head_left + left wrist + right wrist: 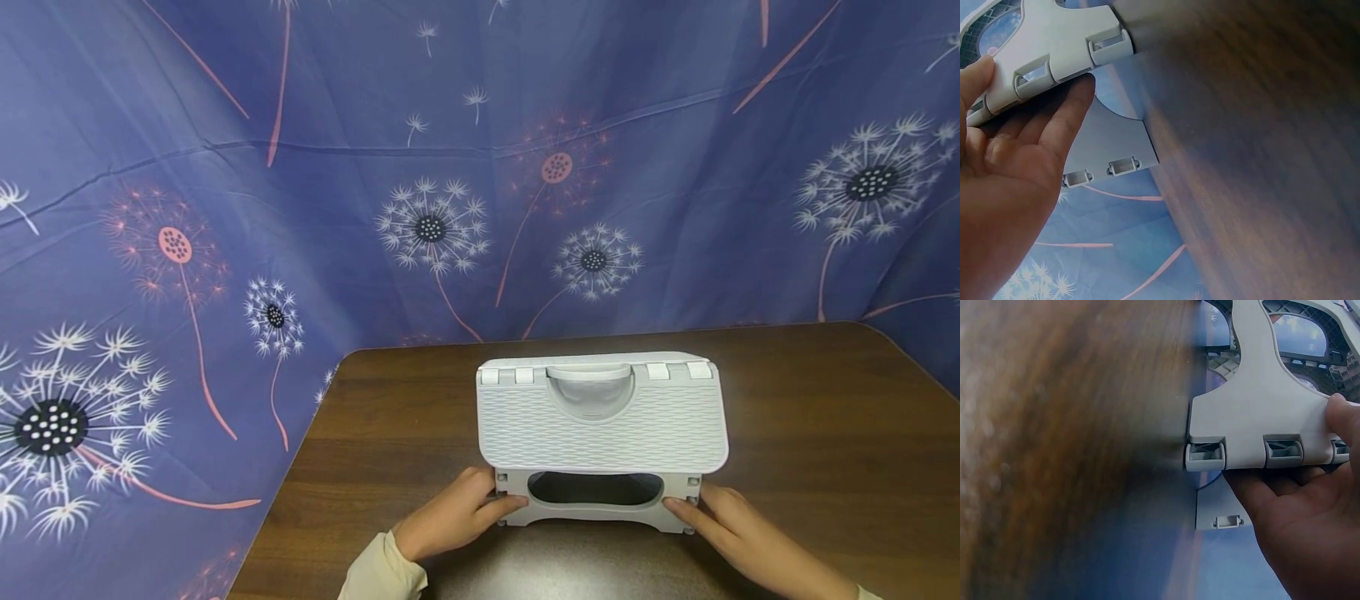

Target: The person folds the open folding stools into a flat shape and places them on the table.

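A white and pale grey plastic folding stool (600, 446) stands on the table with its textured top tilted toward me. A half-round handle recess (592, 393) sits at the far side of that top. My left hand (457, 515) grips the left edge of the front leg panel (592, 514), thumb on the front face, fingers around behind. At the opposite edge my right hand (738, 529) holds the panel the same way. Both wrist views show hinge notches along the panel's sides. Behind the left hand (1016, 169), another leg panel (1110, 144) is partly visible.
The brown wooden table (840, 433) spreads around the stool on every side. A blue cloth with dandelion prints (337, 125) hangs behind the table and along its left side.
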Tool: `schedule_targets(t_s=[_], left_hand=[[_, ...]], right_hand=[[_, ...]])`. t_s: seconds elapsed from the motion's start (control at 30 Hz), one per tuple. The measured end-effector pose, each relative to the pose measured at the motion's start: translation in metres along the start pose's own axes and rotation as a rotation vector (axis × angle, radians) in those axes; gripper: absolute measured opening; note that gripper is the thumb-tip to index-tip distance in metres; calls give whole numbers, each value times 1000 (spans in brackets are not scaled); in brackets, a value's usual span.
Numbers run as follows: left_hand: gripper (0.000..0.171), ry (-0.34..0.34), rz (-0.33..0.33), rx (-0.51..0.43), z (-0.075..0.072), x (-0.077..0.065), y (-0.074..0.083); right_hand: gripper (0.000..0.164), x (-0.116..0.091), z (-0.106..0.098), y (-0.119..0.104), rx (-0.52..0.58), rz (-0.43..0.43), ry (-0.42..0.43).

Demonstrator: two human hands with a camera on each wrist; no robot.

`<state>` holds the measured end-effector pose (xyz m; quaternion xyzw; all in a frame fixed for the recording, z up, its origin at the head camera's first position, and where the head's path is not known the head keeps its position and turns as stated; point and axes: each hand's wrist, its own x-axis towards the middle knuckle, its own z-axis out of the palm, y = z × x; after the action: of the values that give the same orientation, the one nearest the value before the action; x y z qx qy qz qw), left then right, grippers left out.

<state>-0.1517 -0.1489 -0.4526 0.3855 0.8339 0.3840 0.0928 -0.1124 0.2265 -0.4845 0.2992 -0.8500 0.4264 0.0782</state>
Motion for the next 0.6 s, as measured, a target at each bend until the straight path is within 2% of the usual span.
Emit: schedule_targets(t_s=[0.37,0.6], left_hand=[[33,-2,-4,-13,-1,0,1],[34,-5,-12,-20,0,0,1]], right_hand=[[22,1,1,-2,-14,-17,26],[21,1,0,-3,-4,12,9]])
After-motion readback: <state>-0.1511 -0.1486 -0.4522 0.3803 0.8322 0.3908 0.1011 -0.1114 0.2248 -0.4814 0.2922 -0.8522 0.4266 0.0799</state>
